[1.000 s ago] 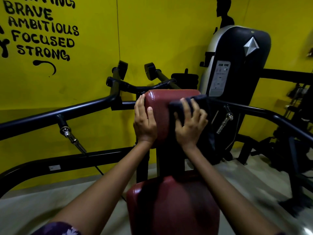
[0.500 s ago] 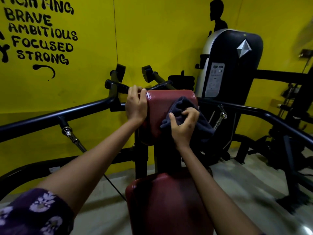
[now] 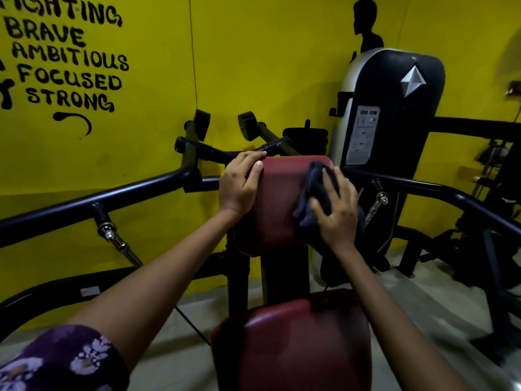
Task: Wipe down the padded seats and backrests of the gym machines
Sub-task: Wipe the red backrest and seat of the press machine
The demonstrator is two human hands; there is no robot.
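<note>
- The backrest pad (image 3: 284, 201) stands upright straight ahead, with the seat pad (image 3: 293, 348) below and nearer than it.
- The left hand (image 3: 239, 184) rests on the backrest pad's upper left edge.
- The right hand (image 3: 337, 210) presses a cloth (image 3: 313, 193) flat against the pad's right side.
- Behind the pad sit the handles (image 3: 225, 148), then the wall (image 3: 267, 66).
- Right of the pad and farther back stands the weight tower (image 3: 389, 114).
- A bar (image 3: 84, 201) runs off left of the pad.
</note>
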